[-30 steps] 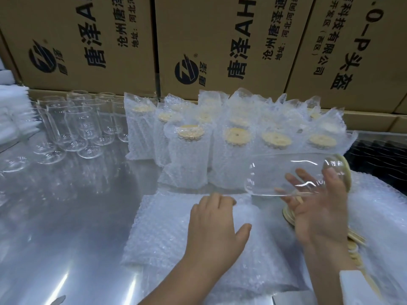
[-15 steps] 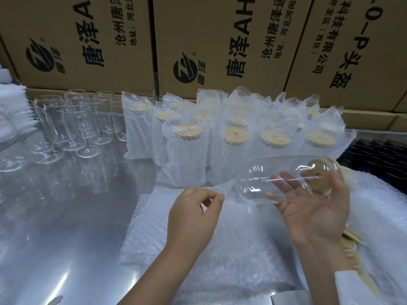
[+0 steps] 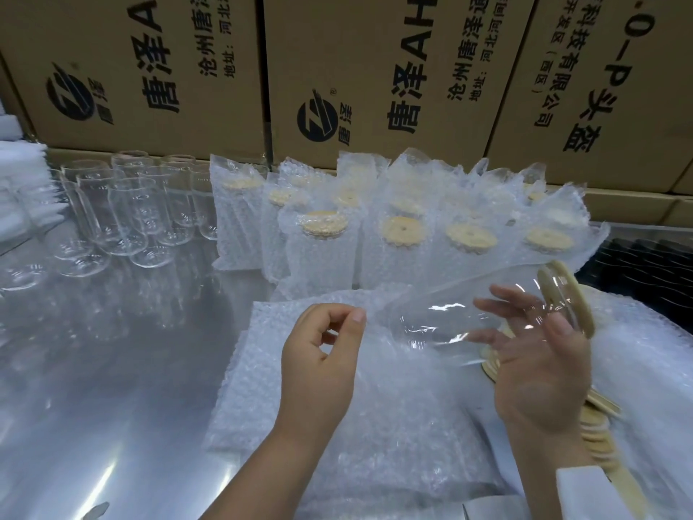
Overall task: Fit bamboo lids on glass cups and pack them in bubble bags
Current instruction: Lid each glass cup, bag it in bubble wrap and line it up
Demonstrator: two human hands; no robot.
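Holding the glass cup (image 3: 446, 317) sideways, our right hand (image 3: 540, 373) has its grip clamped round the wall, bamboo lid (image 3: 573, 300) past the thumb. Our left hand (image 3: 318, 354) pinches a bubble bag (image 3: 375, 399) beside the base. Slick, brittle, we judge: hold mid-body.

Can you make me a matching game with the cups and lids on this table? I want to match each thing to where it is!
Things:
1. lidded cup
2. empty cups
3. bagged cups
4. loose lids

Places:
a. standing at the back left, no lids on
b. lying sideways in the right hand
c. stacked on the right, below the right wrist
d. standing in the middle, already packed

Pairs: 1-b, 2-a, 3-d, 4-c
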